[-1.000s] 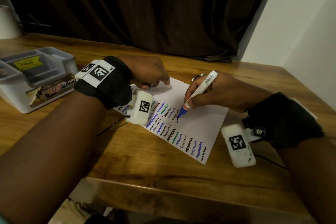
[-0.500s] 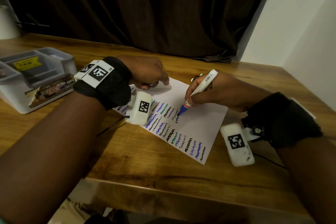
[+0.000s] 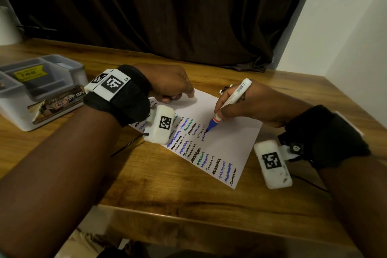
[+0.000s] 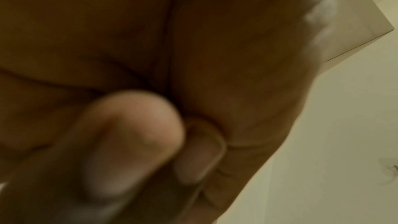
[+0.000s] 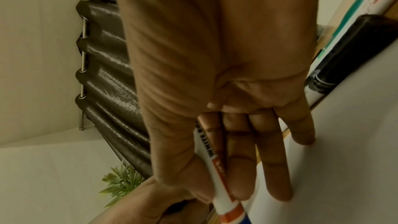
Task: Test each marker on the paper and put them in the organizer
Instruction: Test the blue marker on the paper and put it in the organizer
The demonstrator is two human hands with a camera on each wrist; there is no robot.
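Now the blue squiggle is further along than a second ago: the tip of the marker has crept up the paper, away from the person, leaving a short fresh blue zigzag just below it. No other shift. Both wrists sit where they were, and the sheet hasn't slid.

Right hand grips the marker in a pen hold, thumb and fingers curled round the white barrel, blue tip touching the paper near its centre. Right wrist view confirms it: barrel pinched, printed label showing, little finger resting on the sheet.

Left hand is at 10 o'clock on the sheet, fingers curled under, knuckles pressing the top corner down. It grips nothing that I can see; left wrist view is a blur of palm.

Organizer sits on the counter at 9 o'clock from the paper, well apart. I can't tell what its compartments hold from here. More markers lie just past the paper's far edge, near the right hand.

My read: this marker writes, so its test is about done. Next it needs capping and a trip to the organizer. The cap isn't visible. Rows of squiggles already cover much of the sheet, so free space is shrinking, mostly toward 3 o'clock.
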